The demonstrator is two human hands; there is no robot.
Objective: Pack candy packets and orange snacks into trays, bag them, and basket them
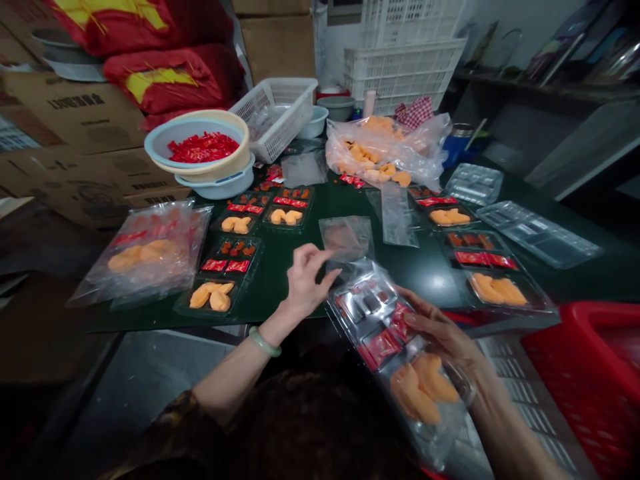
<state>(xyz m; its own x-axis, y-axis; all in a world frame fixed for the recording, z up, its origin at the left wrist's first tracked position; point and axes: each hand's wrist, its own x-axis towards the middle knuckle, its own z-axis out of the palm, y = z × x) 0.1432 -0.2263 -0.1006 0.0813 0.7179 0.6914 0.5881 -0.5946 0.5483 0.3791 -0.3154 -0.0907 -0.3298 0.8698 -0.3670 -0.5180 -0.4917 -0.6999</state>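
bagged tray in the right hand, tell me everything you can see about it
The bagged tray is a clear plastic compartment tray inside a clear, glossy plastic bag. It holds orange pieces at the near end, red sachets in the middle, and small dark-and-silver packets at the far end. It tilts, resting against the right hand.

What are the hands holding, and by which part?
The right hand grips the side edge of a clear plastic tray of orange pieces and red sachets; whether the left hand holds the clear plastic bag cannot be told.
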